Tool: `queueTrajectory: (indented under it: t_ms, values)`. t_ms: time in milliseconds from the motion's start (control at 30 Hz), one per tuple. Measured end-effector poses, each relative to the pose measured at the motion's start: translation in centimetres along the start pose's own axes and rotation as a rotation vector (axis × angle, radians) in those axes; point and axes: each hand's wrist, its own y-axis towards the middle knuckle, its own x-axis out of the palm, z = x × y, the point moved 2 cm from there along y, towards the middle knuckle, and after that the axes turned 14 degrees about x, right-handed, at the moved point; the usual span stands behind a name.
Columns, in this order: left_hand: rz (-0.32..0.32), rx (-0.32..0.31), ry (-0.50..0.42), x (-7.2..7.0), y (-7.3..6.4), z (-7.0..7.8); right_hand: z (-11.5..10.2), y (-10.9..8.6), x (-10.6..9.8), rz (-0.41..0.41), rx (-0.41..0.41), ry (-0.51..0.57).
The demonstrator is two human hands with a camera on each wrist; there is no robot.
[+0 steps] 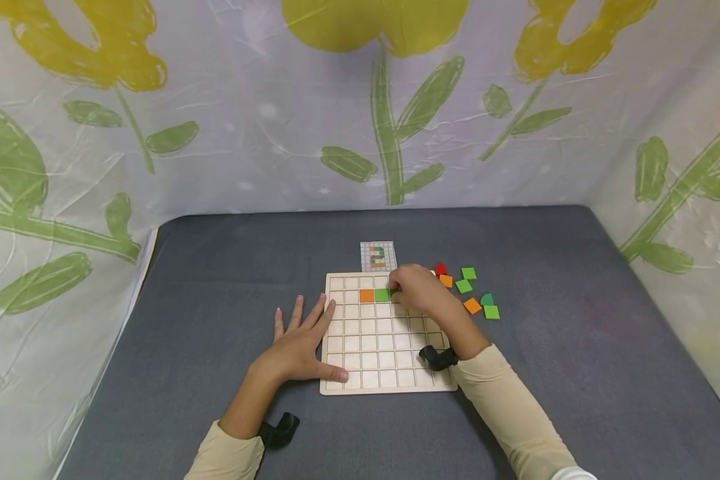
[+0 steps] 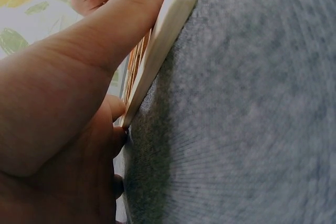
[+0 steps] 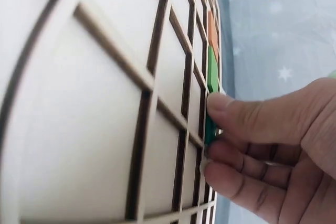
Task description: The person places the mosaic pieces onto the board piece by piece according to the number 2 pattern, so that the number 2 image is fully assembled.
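Observation:
A wooden grid board (image 1: pixel 369 343) lies on the table. An orange square tile (image 1: pixel 367 295) and a light green square tile (image 1: pixel 382 295) sit side by side in its second row from the far edge. Just right of them, my right hand (image 1: pixel 419 288) pinches a dark green tile (image 3: pixel 210 129) between thumb and fingers at the grid. Most of that tile's outline is hidden by the fingers. My left hand (image 1: pixel 297 350) is spread at the board's left edge, its thumb on the near left corner and a fingertip touching the far part of that side.
Behind the board lies a small pattern card (image 1: pixel 377 256). To the right are loose tiles: a red one (image 1: pixel 441 269), orange squares (image 1: pixel 472 306), several light green squares (image 1: pixel 491 312) and a dark green rounded one (image 1: pixel 487 299). A flowered curtain (image 1: pixel 264 133) hangs behind the grey table (image 1: pixel 216 280).

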Motion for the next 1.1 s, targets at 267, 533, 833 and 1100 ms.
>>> queueTrajectory:
  t_ms: [267, 533, 833, 1100]
  values:
    - [-0.002, -0.008, 0.009, 0.0, -0.1, 0.0, -0.9, -0.2, 0.5, 0.027, -0.027, -0.123]
    - [-0.004, -0.001, -0.001, -0.1, -0.2, 0.0, -2.0, -3.4, 0.8, 0.057, -0.083, -0.321]
    - [-0.012, -0.011, 0.002, -0.1, -0.1, -0.1, 3.2, -4.6, -1.3, 0.021, -0.194, 0.085]
    - [-0.01, -0.008, 0.005, 0.1, -0.2, -0.3, 9.1, -4.7, -3.1, 0.222, 0.098, 0.027]
